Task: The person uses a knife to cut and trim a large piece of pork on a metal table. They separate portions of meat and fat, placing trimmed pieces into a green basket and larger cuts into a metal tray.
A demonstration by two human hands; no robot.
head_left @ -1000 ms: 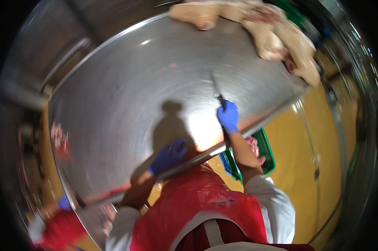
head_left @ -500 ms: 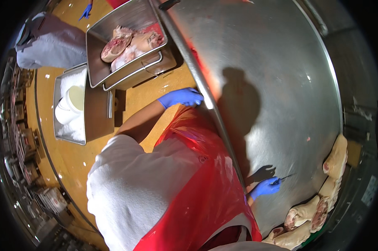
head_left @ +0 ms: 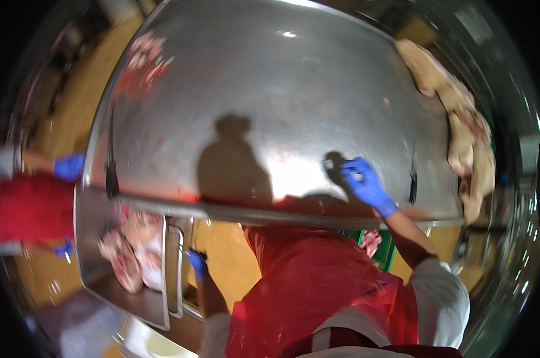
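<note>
My right hand (head_left: 366, 186), in a blue glove, is raised over the steel table (head_left: 294, 95) with its fingers bent and apart. Motion blur softens it, but I make out nothing held. Beside it on the metal lies a dark-handled knife (head_left: 413, 182), its thin blade pointing away from me. Lower down at the left, my blue-gloved left hand (head_left: 196, 262) is closed beside the steel bin (head_left: 91, 262). Something dark shows at its fingers, too small and smeared to name. Skin-on pork pieces (head_left: 129, 253) lie in that bin.
Several pork pieces (head_left: 461, 140) line the table's right edge. Meat scraps (head_left: 145, 56) lie far left, and a dark-handled long tool (head_left: 111, 176) is near the left corner. A co-worker in a red apron (head_left: 34, 206) stands left. A green crate (head_left: 386, 250) with scraps is below the front edge.
My view has swung round to face the table. The knife has left my right hand and lies on the table. My left hand has come off the table edge to beside the bin.
</note>
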